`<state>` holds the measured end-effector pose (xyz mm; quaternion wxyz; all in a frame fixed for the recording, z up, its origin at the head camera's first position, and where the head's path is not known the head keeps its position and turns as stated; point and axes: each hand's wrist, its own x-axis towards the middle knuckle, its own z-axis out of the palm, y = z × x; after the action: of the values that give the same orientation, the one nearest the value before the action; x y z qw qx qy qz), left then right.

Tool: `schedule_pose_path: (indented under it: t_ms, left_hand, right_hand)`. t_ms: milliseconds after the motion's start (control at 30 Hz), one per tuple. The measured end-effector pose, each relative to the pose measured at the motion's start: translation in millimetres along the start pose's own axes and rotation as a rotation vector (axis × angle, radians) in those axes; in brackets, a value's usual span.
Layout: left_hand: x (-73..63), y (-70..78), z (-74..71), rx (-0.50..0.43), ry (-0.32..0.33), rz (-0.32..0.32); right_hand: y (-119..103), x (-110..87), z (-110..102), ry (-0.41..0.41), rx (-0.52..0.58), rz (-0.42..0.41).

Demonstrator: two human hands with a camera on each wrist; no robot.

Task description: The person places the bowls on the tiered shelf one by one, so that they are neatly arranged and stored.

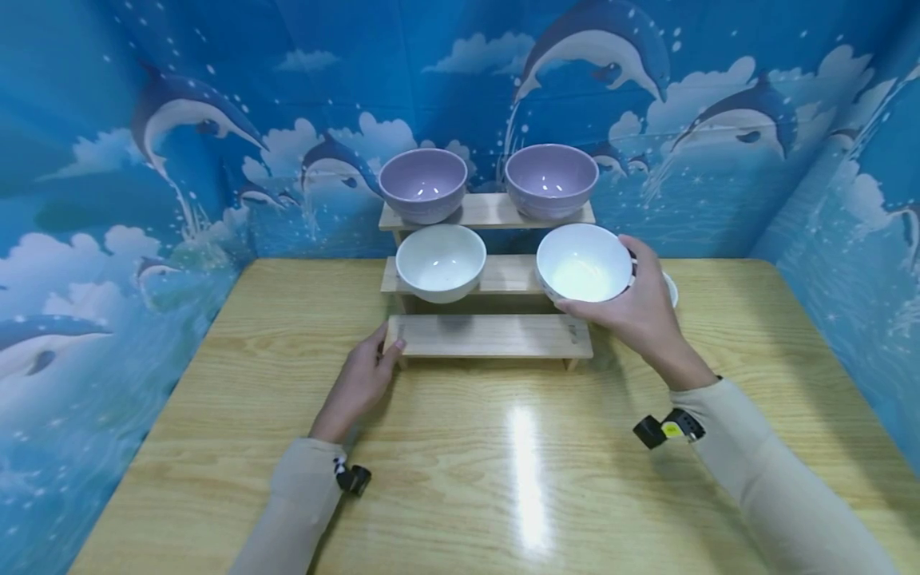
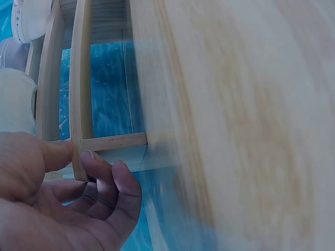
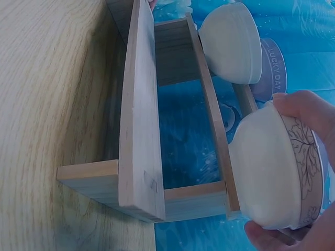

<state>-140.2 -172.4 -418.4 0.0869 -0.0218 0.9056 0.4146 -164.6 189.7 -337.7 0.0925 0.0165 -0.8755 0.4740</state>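
My right hand [image 1: 632, 307] grips a white bowl [image 1: 584, 263] by its right side, thumb and fingers spread around the rim. The right wrist view shows a dark leaf pattern on this bowl [image 3: 272, 167], its base right at the middle step's edge. At the other end of that step sits a plain white bowl [image 1: 441, 263]. My left hand [image 1: 362, 375] holds the left end of the bottom step of a three-tier wooden stand [image 1: 496, 335]. In the left wrist view, thumb and fingers pinch the board's end [image 2: 79, 151].
Two purple bowls [image 1: 422, 185] stand on the top step. A white rim [image 1: 671, 289] shows behind my right hand, mostly hidden. The stand is on a wood-grain table [image 1: 460, 463], with a blue dolphin-print cloth [image 1: 402, 72] behind and at both sides.
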Motion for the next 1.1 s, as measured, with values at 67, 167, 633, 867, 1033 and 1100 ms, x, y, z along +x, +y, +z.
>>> schedule_pose_path:
  t_ms: [67, 167, 633, 867, 1033, 1100]
  left_hand:
    - [-0.4, -0.1, 0.1, 0.002, 0.002, 0.002]
    - [-0.9, -0.7, 0.1, 0.003, 0.005, 0.013]
    - [-1.5, 0.2, -1.3, 0.001, -0.007, 0.016]
    - [-1.8, 0.9, -1.0, 0.01, 0.014, 0.041]
    - [-1.7, -0.3, -0.8, 0.007, 0.009, 0.038]
    - [-1.6, -0.5, -0.5, 0.006, 0.004, 0.031]
  right_hand:
    - [0, 0.5, 1, -0.001, -0.001, -0.003]
    - [-1, 1.1, 2, -0.005, 0.001, -0.009]
    - [-5, 4.7, 10, -0.021, 0.017, -0.047]
    - [-7, 6.4, 13, -0.021, 0.018, -0.054]
    - [-8, 7.3, 16, -0.034, 0.04, -0.058]
    - [-8, 7.7, 17, -0.038, 0.047, -0.061]
